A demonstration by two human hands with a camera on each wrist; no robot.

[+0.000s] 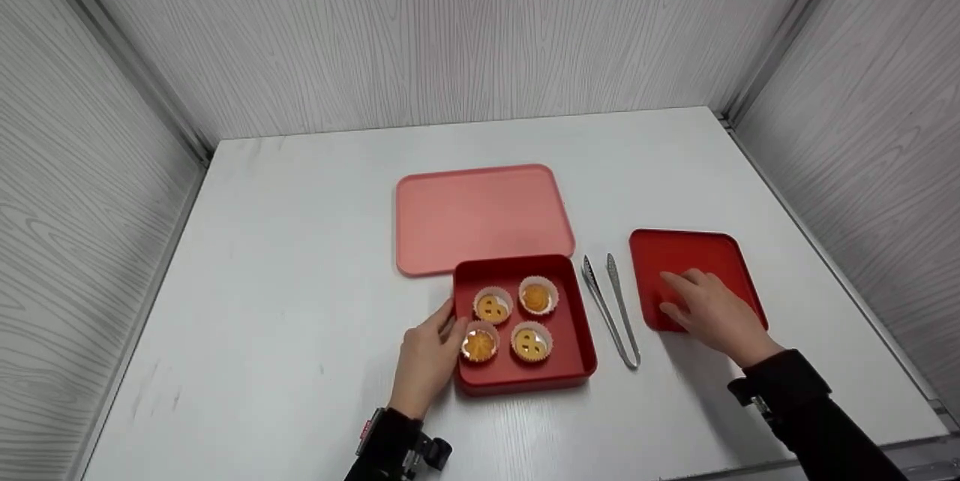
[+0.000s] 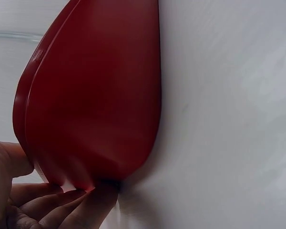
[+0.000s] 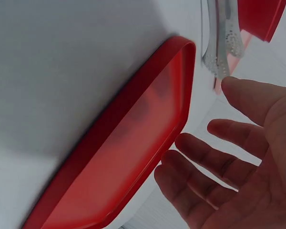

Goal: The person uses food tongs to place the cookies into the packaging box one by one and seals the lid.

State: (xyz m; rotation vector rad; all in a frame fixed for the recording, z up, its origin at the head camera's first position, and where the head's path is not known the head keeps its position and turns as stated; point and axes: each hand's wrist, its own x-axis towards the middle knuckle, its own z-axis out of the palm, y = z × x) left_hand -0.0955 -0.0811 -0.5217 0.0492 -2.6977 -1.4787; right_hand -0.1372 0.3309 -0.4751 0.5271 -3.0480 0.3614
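Observation:
A square red box [image 1: 574,331] holds several small baked treats in white paper cups, among them a swirled cookie [image 1: 537,298] and a button-shaped cookie [image 1: 531,345]. At the box's left side, my left hand [image 1: 424,361] grips its wall, thumb by the rim and fingers along the outside. The left wrist view shows the box's outer wall [image 2: 95,90] close up. Over a shallow red lid [image 1: 660,248] on the right hovers my right hand [image 1: 716,316], fingers spread and loosely bent. In the right wrist view nothing is held, and the fingertips [image 3: 167,174] appear close to the lid's rim.
Metal tongs [image 1: 632,361] lie between the box and the lid, their tips pointing away from me. Behind the box is a flat pink tray [image 1: 480,214]. Wood-grain panels [image 1: 450,31] wall in the white table [image 1: 300,278] at the back and sides.

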